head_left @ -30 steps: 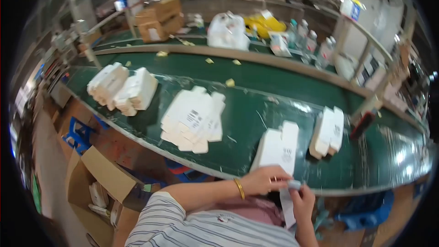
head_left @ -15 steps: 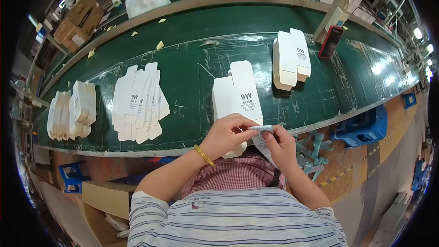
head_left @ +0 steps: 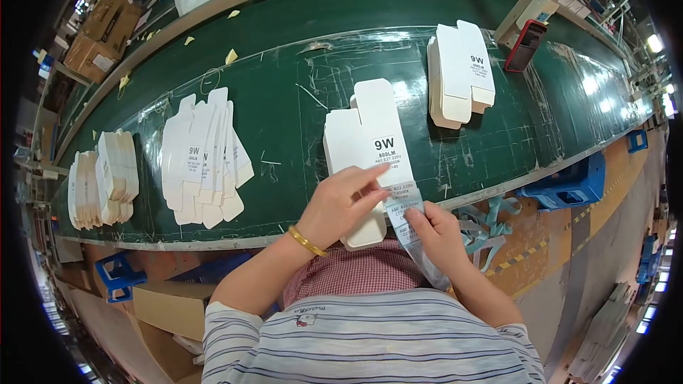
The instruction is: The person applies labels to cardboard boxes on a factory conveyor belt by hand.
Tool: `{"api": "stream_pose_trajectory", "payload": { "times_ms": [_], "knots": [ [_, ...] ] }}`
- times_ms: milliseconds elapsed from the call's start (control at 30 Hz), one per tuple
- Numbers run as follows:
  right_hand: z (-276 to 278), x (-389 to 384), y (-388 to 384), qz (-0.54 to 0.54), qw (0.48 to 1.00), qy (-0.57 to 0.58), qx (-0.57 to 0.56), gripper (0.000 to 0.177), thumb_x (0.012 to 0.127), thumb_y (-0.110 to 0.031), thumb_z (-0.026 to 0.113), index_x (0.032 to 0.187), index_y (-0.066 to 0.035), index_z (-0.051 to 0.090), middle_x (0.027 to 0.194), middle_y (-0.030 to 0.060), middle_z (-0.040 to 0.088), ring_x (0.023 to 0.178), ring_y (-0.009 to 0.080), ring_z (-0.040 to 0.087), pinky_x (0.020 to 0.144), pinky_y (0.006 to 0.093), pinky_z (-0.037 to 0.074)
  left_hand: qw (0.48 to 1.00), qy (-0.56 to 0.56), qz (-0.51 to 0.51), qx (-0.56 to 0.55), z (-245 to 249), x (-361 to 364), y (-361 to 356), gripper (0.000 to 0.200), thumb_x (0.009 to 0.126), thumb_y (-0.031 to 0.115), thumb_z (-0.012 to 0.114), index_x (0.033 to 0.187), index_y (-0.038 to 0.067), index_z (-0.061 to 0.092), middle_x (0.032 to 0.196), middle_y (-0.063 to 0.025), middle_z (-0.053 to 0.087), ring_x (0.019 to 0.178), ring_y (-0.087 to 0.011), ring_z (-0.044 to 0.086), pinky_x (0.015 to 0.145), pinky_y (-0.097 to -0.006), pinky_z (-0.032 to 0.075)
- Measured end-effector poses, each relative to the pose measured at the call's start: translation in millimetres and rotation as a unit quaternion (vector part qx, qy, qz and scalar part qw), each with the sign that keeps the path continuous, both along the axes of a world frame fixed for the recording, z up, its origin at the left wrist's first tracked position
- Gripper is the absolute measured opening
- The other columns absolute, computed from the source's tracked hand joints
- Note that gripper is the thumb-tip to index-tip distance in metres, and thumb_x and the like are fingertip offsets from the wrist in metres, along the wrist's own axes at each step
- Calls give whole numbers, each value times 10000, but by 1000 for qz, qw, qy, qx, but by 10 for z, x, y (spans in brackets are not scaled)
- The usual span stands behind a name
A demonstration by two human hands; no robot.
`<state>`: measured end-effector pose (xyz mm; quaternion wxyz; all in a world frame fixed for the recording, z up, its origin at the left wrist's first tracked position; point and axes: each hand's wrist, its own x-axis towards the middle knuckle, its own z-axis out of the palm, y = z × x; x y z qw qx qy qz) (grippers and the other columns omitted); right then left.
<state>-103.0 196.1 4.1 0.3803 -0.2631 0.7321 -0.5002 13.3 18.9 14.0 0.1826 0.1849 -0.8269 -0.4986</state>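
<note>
A stack of flat white cartons [head_left: 377,110] printed "9W 800LM" lies at the table's front edge. Over the small print on its top carton is my left hand [head_left: 341,206], index finger stretched onto the print and thumb apart from it, near the strip's upper end. Whether a small label sits under that fingertip I cannot make out. My right hand [head_left: 440,238] grips a pale strip of printed labels [head_left: 404,208] between thumb and fingers. The strip's upper end overlaps the stack's lower right, and its tail hangs toward my lap.
Another carton stack [head_left: 459,64] stands at right beside a red-edged phone [head_left: 526,46]. Left are fanned-out cartons [head_left: 203,149] and upright bundles [head_left: 117,171]. Label backing [head_left: 491,224] hangs below the table edge near a blue stool [head_left: 569,181]. An open cardboard box [head_left: 167,309] is lower left.
My hands have moved apart. The left index finger now reaches onto the carton's print, and the label strip, earlier bent between both hands, lies flatter in my right hand. The view has shifted slightly.
</note>
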Motion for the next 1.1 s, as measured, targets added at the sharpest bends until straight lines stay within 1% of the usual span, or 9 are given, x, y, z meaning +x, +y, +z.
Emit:
{"api": "stream_pose_trajectory", "payload": {
  "times_ms": [67,100,200,233,333,500,700,1100],
  "knots": [
    [28,12,-51,-34,996,-78,12,225,969,-175,576,984,36,650,770,-4,615,677,41,510,594,217,429,999,-11,31,4,43,48,-59,293,855,66,670,1147,58,694,879,-80,656,755,-148,616,672,-263,493],
    [22,23,-90,-57,990,-125,12,229,971,-172,573,998,43,649,775,6,623,662,44,525,583,218,442,999,13,28,-43,-2,94,-103,354,842,44,669,1196,51,660,891,-87,653,761,-174,619,670,-279,496],
    [-87,15,-151,-103,965,-241,21,242,977,-165,561,1030,59,634,788,43,647,616,72,577,541,237,500,977,72,-12,-198,-195,138,-199,356,812,16,672,1167,47,670,882,-87,647,761,-204,614,664,-303,498],
    [-122,7,-165,-114,955,-274,27,245,978,-163,557,1039,64,627,792,57,655,601,84,596,525,247,522,976,75,-20,-203,-215,140,-203,364,799,9,674,1160,51,674,880,-84,644,757,-210,610,661,-308,497],
    [-6,-54,-266,-124,944,-303,31,252,980,-168,551,1055,65,606,805,87,667,593,128,633,506,291,573,971,76,-41,-224,-233,126,-199,389,769,-2,670,1152,62,678,858,-68,624,748,-217,593,659,-322,494],
    [89,-179,-396,-114,936,-320,89,250,980,-168,549,1044,67,604,801,95,663,586,136,634,506,304,581,959,72,-60,-267,-263,71,-204,451,732,-4,655,1176,75,667,792,-34,557,714,-197,546,640,-323,482],
    [110,-235,-468,-111,928,-339,109,251,977,-166,551,1042,70,605,803,101,662,581,146,637,508,312,586,963,24,-52,-263,-215,32,-185,418,738,-4,661,1147,75,691,799,-36,580,712,-194,551,645,-314,474],
    [116,-275,-500,-110,923,-346,126,249,974,-152,553,1044,82,602,807,115,665,576,153,641,495,314,583,964,-4,-46,-262,-213,-16,-173,419,725,-7,650,1139,52,685,802,-36,588,707,-196,543,639,-313,474]
  ]
}}
